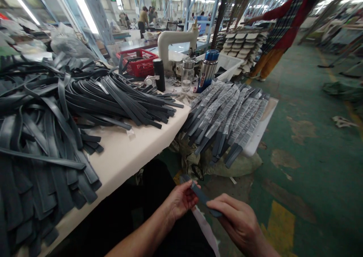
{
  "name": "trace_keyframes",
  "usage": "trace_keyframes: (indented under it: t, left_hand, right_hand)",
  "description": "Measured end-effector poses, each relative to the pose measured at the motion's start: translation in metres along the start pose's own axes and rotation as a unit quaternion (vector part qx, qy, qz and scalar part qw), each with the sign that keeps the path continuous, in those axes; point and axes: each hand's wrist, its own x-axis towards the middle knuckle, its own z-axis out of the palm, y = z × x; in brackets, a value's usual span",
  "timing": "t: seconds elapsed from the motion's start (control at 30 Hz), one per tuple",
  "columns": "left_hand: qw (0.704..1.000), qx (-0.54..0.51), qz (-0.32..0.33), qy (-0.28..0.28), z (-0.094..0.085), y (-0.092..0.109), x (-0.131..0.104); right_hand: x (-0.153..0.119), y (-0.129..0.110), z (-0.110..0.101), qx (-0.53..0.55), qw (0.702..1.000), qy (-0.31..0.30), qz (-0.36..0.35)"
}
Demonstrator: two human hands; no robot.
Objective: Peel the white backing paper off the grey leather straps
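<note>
A short dark grey strap is held between my two hands above my lap. My left hand pinches its upper part between thumb and fingers. Around the lower end, my right hand has its fingers closed. Loose dark straps lie in a large heap on the pale table at the left, many hanging over its edge. Beyond my hands, several bundles of straps wrapped in clear film rest side by side on a white board.
Behind the straps stand a red basket, a black bottle, a glass jar, a blue and silver flask and a cream machine. A person stands at the upper right. Sacking lies below the wrapped bundles.
</note>
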Motion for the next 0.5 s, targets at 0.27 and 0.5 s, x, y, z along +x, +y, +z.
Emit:
trace_keyframes:
  t: [0.27, 0.5]
  left_hand:
    - [0.999, -0.005, -0.014, -0.047, -0.003, -0.004, -0.007]
    - [0.985, -0.065, -0.007, -0.158, 0.007, -0.002, -0.018]
  right_hand:
    - [0.017, 0.036, 0.044, -0.045, 0.998, 0.044, -0.027]
    - [0.012, 0.035, 0.04, 0.076, 0.997, 0.029, -0.006]
